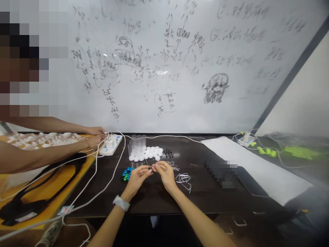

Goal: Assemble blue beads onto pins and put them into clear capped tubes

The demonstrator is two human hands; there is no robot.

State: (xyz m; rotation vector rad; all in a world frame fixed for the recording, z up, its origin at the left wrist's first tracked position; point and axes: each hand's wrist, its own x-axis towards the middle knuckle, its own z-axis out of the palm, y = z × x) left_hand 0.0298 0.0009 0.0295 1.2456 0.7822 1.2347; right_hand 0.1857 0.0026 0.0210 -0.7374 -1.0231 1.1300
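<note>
Your hands come together over the desk (pixel 205 195), forearms nearest the head camera, with a pale band (pixel 121 203) on your left wrist. Across the whiteboard (pixel 180 116), you have rows of dark handwriting, mostly Chinese characters, too faint and smeared to read surely; at upper right some lines carry circled numbers, and below them is a sketch (pixel 217 88) of a long-haired figure. To your left, a white label (pixel 25 217) sits on the black straps (pixel 10 209), and its print is too small to read.

Your left hand (pixel 138 176) pinches the dark part (pixel 150 168) between thumb and forefinger, above the middle of the desk. It is tiny and blackish, largely covered by your fingers, so its full shape cannot be told. Your right hand (pixel 166 175) has its fingertips drawn together right beside it; you cannot tell whether they grip anything.

Just beyond your hands stand clear tubes (pixel 137 145), white caps (pixel 154 152) and black pieces (pixel 168 152). Shiny blue and green beads (pixel 127 174) lie by your left hand, bent metal rods (pixel 183 178) to the right of your right one. Farther left, another person's hands (pixel 96 140) are at a white power strip (pixel 110 150).
</note>
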